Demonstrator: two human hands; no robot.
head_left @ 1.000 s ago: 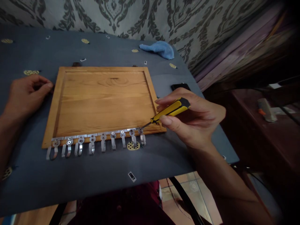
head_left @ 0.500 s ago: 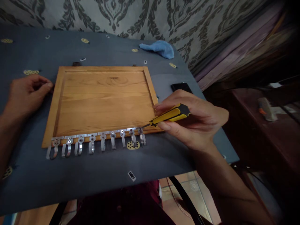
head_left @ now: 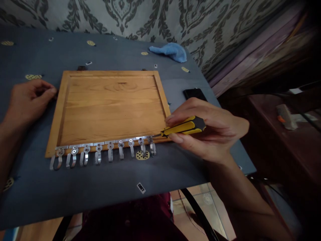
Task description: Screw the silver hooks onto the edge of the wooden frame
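Note:
My right hand (head_left: 210, 127) is closed round the yellow and black handle of a screwdriver (head_left: 183, 128). The screwdriver's thin shaft points left, its tip at the upper part of the rightmost metal hook (head_left: 152, 147). This hook belongs to a row of several silver hooks along the near edge of a framed wooden board (head_left: 112, 110), which lies flat. Cross-head screws show on several hooks. My left hand (head_left: 31, 100) rests on the table by the board's left edge, fingers curled and thumb against the index finger; anything between them is hidden.
Beneath the board, a grey patterned cloth covers the table (head_left: 100, 190). A blue cloth (head_left: 172, 52) lies at the back right, and a black phone-like object (head_left: 194, 94) behind my right hand. Patterned curtain (head_left: 140, 20) hangs behind. To the right stands dark reddish furniture (head_left: 273, 130).
My right hand and the screwdriver handle have shifted slightly right and down, with the tip still at the rightmost hook. The left hand and board look unmoved.

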